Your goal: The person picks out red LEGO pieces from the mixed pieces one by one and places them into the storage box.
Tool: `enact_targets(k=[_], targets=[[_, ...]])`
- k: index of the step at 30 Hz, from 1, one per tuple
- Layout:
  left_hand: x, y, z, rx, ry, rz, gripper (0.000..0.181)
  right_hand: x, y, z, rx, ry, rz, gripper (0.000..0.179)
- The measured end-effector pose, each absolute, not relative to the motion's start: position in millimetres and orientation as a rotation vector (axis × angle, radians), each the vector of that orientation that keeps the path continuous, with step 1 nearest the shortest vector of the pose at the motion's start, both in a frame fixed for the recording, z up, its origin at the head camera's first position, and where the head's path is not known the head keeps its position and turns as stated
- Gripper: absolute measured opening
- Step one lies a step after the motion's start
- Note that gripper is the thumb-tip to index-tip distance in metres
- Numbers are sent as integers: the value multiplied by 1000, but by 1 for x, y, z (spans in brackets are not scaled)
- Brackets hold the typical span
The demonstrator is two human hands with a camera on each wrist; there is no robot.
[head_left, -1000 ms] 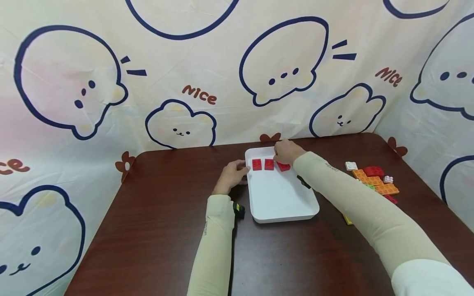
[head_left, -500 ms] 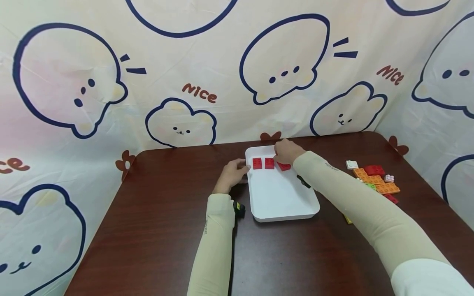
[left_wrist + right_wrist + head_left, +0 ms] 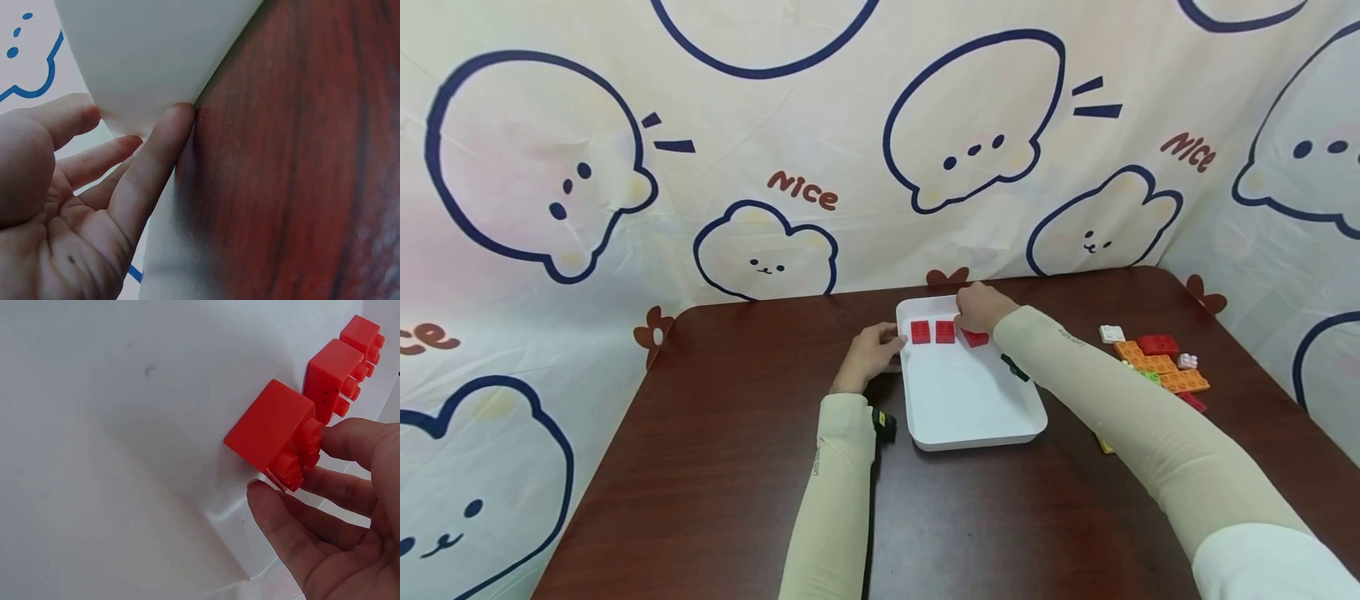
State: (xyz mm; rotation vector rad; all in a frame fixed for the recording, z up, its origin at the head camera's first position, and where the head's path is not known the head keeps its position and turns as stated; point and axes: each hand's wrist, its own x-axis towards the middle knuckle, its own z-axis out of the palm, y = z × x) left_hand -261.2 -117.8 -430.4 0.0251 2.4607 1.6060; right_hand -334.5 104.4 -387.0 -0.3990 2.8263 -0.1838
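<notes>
Nothing has shifted: right hand still pinches the third red block inside the white tray, at its far end. Left hand, fingers relaxed, steadies the tray's near-left rim.

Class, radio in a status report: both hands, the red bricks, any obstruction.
Left hand open, fingers touching white tray edge. Right hand pinching third red brick, beside two red bricks in tray. Nothing in the way.
</notes>
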Motion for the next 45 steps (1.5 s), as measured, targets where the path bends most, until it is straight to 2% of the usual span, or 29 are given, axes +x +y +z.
enact_targets(k=[15, 25, 31, 45], targets=[[-261, -116, -431, 5, 2469, 1597, 50, -335, 119, -373, -385, 2834, -152, 26], [-261, -118, -433, 12, 2446, 1634, 51, -317, 145, -356, -433, 2913, -231, 28], [-261, -117, -431, 22, 2454, 1625, 50, -307, 166, -353, -500, 2988, -297, 20], [-263, -118, -430, 18, 2447, 1613, 51, -285, 198, -348, -498, 3006, -289, 36]])
